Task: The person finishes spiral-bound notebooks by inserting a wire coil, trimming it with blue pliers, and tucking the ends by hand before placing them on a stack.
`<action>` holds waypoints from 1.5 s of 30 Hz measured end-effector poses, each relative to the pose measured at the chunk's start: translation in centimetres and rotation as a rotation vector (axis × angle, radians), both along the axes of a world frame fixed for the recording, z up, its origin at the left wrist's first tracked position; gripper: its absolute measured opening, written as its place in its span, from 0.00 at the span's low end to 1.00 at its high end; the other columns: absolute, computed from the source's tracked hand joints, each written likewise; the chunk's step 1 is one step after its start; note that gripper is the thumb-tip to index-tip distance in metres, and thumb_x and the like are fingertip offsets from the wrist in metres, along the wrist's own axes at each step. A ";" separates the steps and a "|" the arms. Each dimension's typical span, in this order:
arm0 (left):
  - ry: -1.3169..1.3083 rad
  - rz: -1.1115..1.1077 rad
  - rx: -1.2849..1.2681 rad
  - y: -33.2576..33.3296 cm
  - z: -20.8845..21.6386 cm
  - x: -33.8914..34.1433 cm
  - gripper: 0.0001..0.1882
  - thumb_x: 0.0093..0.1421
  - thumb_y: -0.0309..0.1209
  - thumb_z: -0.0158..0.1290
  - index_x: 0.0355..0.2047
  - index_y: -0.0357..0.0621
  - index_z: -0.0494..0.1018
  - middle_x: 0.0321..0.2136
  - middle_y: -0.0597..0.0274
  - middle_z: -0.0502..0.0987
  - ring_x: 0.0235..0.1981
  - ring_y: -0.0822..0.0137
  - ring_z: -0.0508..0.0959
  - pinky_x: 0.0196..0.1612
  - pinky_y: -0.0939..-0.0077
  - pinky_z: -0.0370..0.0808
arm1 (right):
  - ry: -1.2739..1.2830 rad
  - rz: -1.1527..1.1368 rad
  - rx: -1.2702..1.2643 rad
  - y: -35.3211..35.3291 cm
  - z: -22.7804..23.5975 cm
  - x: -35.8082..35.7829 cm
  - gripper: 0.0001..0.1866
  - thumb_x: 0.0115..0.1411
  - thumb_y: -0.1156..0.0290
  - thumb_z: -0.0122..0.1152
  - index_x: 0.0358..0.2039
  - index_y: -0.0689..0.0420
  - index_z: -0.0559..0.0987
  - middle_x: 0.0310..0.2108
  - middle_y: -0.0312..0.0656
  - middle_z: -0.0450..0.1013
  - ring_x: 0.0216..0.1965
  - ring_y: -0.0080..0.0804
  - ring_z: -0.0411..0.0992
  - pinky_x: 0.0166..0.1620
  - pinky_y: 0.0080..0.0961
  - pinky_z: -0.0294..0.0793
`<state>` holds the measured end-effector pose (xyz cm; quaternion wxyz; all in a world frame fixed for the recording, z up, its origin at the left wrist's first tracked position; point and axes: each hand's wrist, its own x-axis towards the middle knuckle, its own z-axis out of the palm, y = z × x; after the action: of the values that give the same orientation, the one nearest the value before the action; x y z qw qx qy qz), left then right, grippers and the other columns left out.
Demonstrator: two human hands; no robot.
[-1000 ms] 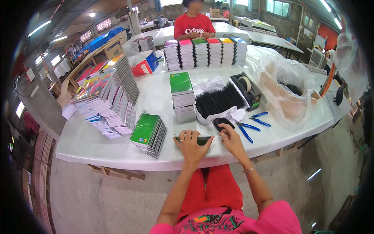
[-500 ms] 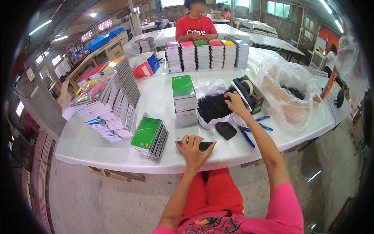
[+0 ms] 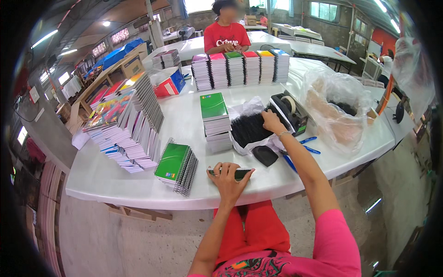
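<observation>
My left hand (image 3: 228, 179) grips a green-covered notebook (image 3: 242, 174) standing on edge near the table's front. Fingers curled, my right hand (image 3: 273, 123) pinches at the right end of a pile of black binding coils (image 3: 250, 128); its fingertips are partly hidden. The coils lie in a paper-lined box. Left of that box rises a stack of green notebooks with no coils showing (image 3: 214, 108). Nearer the left, several coil-bound green notebooks (image 3: 173, 161) form a tilted pile.
Blue-handled pliers (image 3: 310, 145), a black pad-like object (image 3: 265, 156) and a tape dispenser (image 3: 295, 108) lie about the coil box. Tall notebook stacks (image 3: 124, 120) stand left, a plastic bag (image 3: 339, 113) right. Across the table, a person in red (image 3: 226, 39) stands behind coloured notebook stacks (image 3: 235, 71).
My right hand has shifted slightly left and its fingers have curled closer at the coils. My left hand still holds the notebook in the same spot. The view has tilted a little.
</observation>
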<state>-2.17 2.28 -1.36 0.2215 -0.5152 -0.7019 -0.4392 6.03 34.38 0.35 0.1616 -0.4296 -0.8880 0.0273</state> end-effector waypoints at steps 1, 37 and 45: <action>0.015 0.019 0.007 -0.1 -0.1 -0.1 0.23 0.42 0.52 0.69 0.27 0.51 0.74 0.34 0.69 0.71 0.48 0.59 0.65 0.56 0.45 0.52 | -0.009 -0.034 -0.012 -0.2 0.1 -0.7 0.22 0.50 0.76 0.62 0.48 0.57 0.72 0.48 0.57 0.67 0.47 0.61 0.71 0.48 0.51 0.75; -0.069 -0.001 -0.093 -0.1 1.6 0.0 0.23 0.43 0.52 0.67 0.26 0.48 0.75 0.33 0.67 0.70 0.49 0.57 0.66 0.57 0.38 0.52 | 0.576 0.537 -0.361 -19.5 5.5 5.9 0.12 0.62 0.72 0.57 0.45 0.58 0.80 0.34 0.46 0.75 0.34 0.35 0.72 0.39 0.29 0.70; -0.118 -0.126 -0.134 0.5 1.3 -0.6 0.18 0.42 0.51 0.67 0.29 0.57 0.82 0.33 0.72 0.73 0.49 0.62 0.67 0.58 0.42 0.49 | 0.581 0.548 -0.439 -21.6 2.7 7.3 0.13 0.60 0.71 0.61 0.45 0.59 0.80 0.33 0.46 0.76 0.34 0.33 0.73 0.38 0.27 0.71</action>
<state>-2.82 2.77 -0.04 0.1167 -0.5453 -0.7077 -0.4338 13.31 12.78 3.03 0.2960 -0.1772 -0.8600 0.3761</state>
